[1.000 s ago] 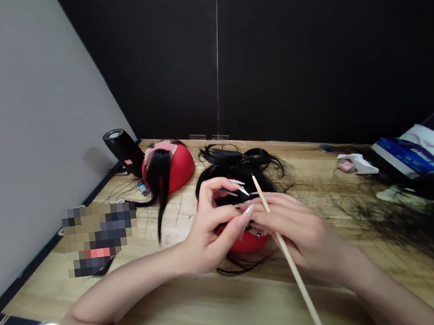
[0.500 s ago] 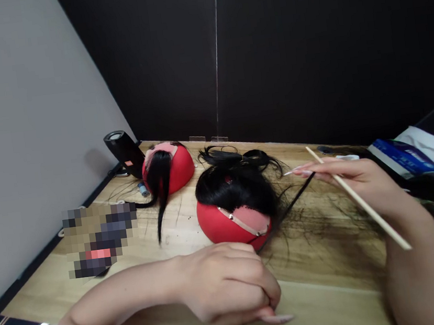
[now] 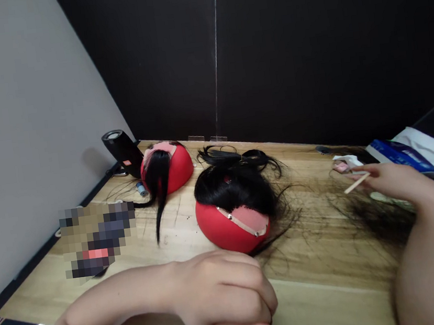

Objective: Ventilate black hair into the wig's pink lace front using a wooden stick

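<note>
My left hand (image 3: 229, 293) is curled closed at the table's near side, just in front of a red dome-shaped wig block (image 3: 217, 231). Whatever its fingers hold is hidden. On that block sits a black-haired wig (image 3: 236, 191) with a pink net patch and a pinned beige band. Loose strands trail from its right side. Far to the right, my right hand (image 3: 397, 182) grips a pale wooden stick (image 3: 357, 182), whose blunt end points left. Its fingertips, partly hidden, are beside a small white-and-pink item (image 3: 342, 164).
A second red wig block (image 3: 181, 167) with black hair stands back left, beside a black cylindrical speaker (image 3: 123, 153). A pixelated patch (image 3: 100, 240) covers something at left. Loose dark hair (image 3: 382, 216) and a blue-and-white tissue pack (image 3: 401, 153) lie at right.
My right hand has moved right with the stick, toward the white-and-pink item. The dark strand that stretched from it to my left hand no longer does. My left hand has shifted slightly nearer.
</note>
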`<state>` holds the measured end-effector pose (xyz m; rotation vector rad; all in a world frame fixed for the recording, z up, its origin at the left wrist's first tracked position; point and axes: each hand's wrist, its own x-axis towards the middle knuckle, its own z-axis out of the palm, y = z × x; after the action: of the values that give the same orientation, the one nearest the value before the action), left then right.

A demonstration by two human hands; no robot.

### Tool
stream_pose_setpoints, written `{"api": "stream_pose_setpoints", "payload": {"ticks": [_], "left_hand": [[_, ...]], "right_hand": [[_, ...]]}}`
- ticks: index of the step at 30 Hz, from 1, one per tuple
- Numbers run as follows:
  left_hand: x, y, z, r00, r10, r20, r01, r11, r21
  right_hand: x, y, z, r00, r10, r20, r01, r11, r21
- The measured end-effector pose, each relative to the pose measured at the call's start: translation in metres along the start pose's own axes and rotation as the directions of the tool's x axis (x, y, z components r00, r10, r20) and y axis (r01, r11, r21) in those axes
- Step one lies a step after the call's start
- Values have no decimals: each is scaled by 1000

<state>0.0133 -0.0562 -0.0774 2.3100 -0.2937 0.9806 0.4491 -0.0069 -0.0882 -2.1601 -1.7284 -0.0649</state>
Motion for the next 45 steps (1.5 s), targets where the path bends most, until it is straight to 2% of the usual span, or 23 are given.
{"api": "stream_pose_setpoints", "payload": {"ticks": [2, 3, 4, 5, 6, 7, 9, 10, 12, 13, 14, 15, 16, 18, 20, 25, 31, 33, 36, 38, 41, 43, 45], "left_hand": [[0, 0, -1, 1000, -17, 6, 17, 1000, 23], [0, -1, -1, 999, -38, 17, 37, 998, 42], [0, -1, -1, 997, -65, 30, 63, 996, 64], [-1, -2, 0, 994, -96, 46, 92, 992, 83], [-2, -3, 0, 989, -131, 63, 125, 987, 97], [-2, -5, 1, 983, -168, 78, 159, 981, 107], [-4, -7, 2, 969, -223, 103, 211, 971, 116], [-5, -9, 3, 965, -237, 115, 223, 967, 125], [-7, -12, 5, 962, -237, 135, 216, 964, 153], [-7, -14, 6, 963, -231, 141, 205, 963, 172], [-8, -15, 7, 965, -219, 144, 190, 963, 192], [-8, -16, 8, 967, -207, 145, 175, 962, 210], [-9, -17, 9, 969, -199, 149, 163, 961, 225], [-10, -19, 10, 970, -193, 151, 151, 957, 249], [-10, -20, 11, 968, -196, 154, 152, 954, 259], [-9, -24, 9, 964, -194, 179, 140, 951, 276], [-12, -36, 9, 971, -173, 166, 81, 888, 452], [-13, -39, 10, 977, -141, 163, 35, 852, 522], [-14, -45, 10, 980, -106, 166, -10, 817, 577], [-15, -50, 8, 978, -96, 186, -23, 835, 550], [-19, -59, 4, 964, -118, 237, -6, 886, 464], [-22, -63, 1, 952, -158, 262, 34, 906, 423], [-24, -64, -2, 941, -193, 278, 75, 920, 384]], "right_hand": [[-6, -15, -13, 987, 157, -32, -159, 986, -49], [-10, -26, -19, 971, 212, -110, -215, 977, -12], [-14, -39, -25, 941, 262, -213, -251, 965, 77], [-19, -52, -29, 924, 296, -244, -258, 950, 176], [-25, -66, -32, 923, 285, -259, -198, 929, 314], [-30, -80, -33, 944, 230, -236, -81, 857, 509], [-43, -107, -29, 995, -42, -93, 99, 635, 766], [-49, -121, -25, 980, -194, -39, 138, 531, 836], [-62, -147, -12, 890, -454, 38, 157, 385, 910], [-69, -160, -5, 831, -555, 44, 180, 342, 922], [-75, -172, 3, 790, -612, 33, 198, 306, 931], [-81, -183, 12, 755, -655, 40, 211, 301, 930], [-86, -193, 20, 739, -673, 33, 246, 314, 917], [-93, -208, 36, 735, -678, -5, 313, 333, 889], [-96, -215, 49, 757, -653, -26, 317, 332, 889], [-90, -209, 65, 843, -538, 15, 186, 318, 930], [-82, -204, 70, 875, -480, -57, 231, 313, 921], [-82, -206, 74, 886, -458, -71, 205, 251, 946], [-84, -208, 82, 902, -424, -78, 132, 100, 986], [-85, -208, 85, 914, -397, -80, 119, 74, 990], [-83, -206, 84, 908, -394, -146, 224, 161, 961], [-82, -204, 83, 872, -440, -215, 345, 238, 908], [-80, -202, 82, 841, -468, -272, 428, 266, 864]]}}
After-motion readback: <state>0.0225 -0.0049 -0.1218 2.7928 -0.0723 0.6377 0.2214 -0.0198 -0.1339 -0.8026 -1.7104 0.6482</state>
